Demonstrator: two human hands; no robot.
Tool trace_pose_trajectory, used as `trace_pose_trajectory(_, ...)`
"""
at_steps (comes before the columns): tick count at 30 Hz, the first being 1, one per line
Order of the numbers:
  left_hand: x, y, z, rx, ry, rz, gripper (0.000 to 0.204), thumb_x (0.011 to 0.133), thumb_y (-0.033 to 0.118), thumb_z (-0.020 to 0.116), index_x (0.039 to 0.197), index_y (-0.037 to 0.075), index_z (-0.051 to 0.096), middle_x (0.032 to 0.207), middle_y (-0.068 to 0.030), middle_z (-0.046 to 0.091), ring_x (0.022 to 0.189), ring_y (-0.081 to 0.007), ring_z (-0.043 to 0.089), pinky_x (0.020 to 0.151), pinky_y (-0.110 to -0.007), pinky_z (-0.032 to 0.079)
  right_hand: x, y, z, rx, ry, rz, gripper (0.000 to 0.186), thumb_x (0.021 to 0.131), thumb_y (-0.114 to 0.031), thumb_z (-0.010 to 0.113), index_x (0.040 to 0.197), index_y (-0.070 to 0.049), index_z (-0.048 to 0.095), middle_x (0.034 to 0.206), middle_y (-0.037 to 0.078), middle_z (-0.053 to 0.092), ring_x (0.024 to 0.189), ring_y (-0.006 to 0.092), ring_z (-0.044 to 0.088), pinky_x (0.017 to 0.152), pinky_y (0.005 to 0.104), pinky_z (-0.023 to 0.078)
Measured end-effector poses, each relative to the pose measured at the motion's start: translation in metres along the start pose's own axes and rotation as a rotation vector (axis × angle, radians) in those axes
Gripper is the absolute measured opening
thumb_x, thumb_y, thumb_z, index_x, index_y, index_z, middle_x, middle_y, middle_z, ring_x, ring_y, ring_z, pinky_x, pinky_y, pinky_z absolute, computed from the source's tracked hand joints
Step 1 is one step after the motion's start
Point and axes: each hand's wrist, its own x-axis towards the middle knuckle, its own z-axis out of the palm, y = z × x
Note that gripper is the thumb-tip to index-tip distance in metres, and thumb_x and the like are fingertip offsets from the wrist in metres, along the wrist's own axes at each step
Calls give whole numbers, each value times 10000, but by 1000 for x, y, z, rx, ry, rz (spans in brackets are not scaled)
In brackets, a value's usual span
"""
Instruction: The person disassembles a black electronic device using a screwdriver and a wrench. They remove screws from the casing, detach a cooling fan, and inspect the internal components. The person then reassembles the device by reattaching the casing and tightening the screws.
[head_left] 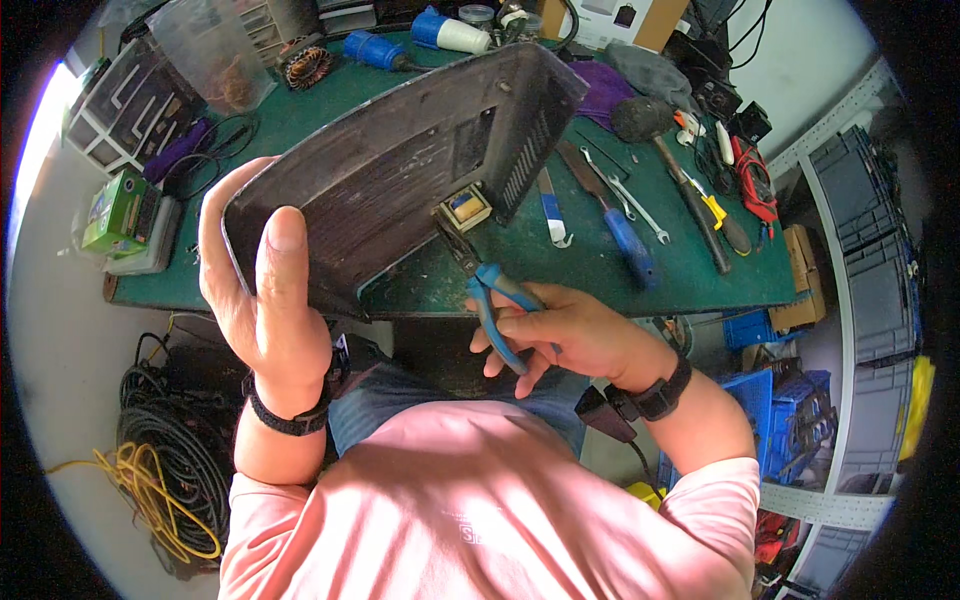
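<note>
My left hand (270,280) grips the left edge of a dark metal cover (350,160), thumb on the inner face and fingers behind it. The cover is tilted up over the bench, and its right side is bent and slotted. In my right hand (570,335) is a pair of long-nose pliers (490,290) with blue handles. Their jaws reach a small pale component with a yellow and blue middle (466,208), near the cover's lower right corner. Whether the jaws grip it I cannot tell.
On the green bench (700,270) to the right lie a putty knife (552,210), a blue-handled tool (628,245), spanners (640,205) and a mallet (690,190). Blue plugs (375,50) stand behind the cover. Coiled cables (150,480) lie at the lower left.
</note>
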Motion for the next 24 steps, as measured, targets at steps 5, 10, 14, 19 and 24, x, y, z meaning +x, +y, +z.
trace_pose_trajectory(5,-1,2,2,-31,18,16,350,937,213,571,1171,-48,560,968,-81,651,874,-132,572,842,-259,436,1,3,-1,100,-40,-21,514,966,-287,553,1382,-18,417,1094,143,619,899,233,662,603,333,605)
trace_pose_trajectory(10,-2,6,3,30,21,-51,364,943,257,561,1157,-37,565,954,-81,647,873,-134,565,835,-257,430,5,13,-2,248,-69,-61,531,989,-379,500,1378,-23,434,1001,123,615,810,207,634,485,261,503)
trace_pose_trajectory(14,-2,7,4,42,28,-38,405,947,311,558,1155,-35,566,966,-90,651,891,-144,566,842,-271,432,4,12,7,324,-14,-65,510,979,-484,487,1277,-70,513,879,65,614,674,140,600,416,224,386)
trace_pose_trajectory(19,-3,4,2,14,-10,-1,433,979,347,498,1157,-40,577,1006,-103,637,916,-166,567,869,-292,432,3,10,13,165,109,-45,520,964,-523,503,1237,-82,538,827,41,599,622,110,561,413,213,335)
trace_pose_trajectory(24,-2,10,1,108,-32,-9,426,965,337,538,1160,-40,559,955,-89,648,875,-147,562,831,-273,435,5,3,22,-351,279,-81,540,955,-454,553,1273,-20,511,887,75,596,649,173,583,457,269,416)
